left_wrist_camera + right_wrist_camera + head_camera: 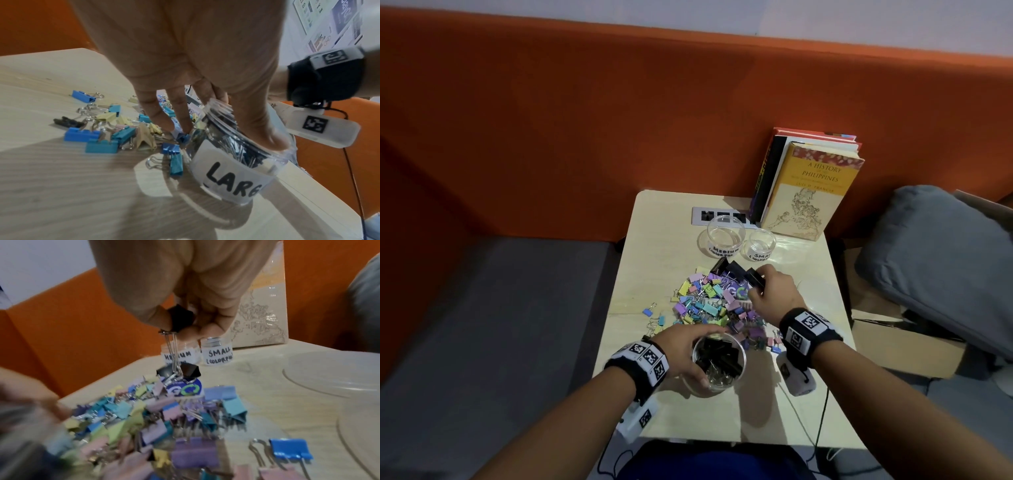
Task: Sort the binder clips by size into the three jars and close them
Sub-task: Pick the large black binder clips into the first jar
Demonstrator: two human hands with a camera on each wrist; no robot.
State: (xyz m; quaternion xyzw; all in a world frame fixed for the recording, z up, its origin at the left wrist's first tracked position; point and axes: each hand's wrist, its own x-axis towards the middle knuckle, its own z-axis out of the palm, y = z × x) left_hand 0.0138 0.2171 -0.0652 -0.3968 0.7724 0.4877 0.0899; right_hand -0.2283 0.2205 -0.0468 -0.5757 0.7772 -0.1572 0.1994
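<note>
Three open jars stand on the table (654, 404): the large jar (719, 365) of black clips gripped at its rim by the left hand (685, 353), plus the medium jar (723, 239) and small jar (759, 247) standing apart at the back. The left wrist view alone shows its "LARG" label (232, 177). The right hand (774, 291) pinches one black clip (182, 319) above the colourful pile (709, 305), another two black clips (179, 371) lying beneath it.

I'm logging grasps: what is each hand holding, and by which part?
Left hand grips the large jar by its rim. Right hand pinches a black binder clip by its body.
</note>
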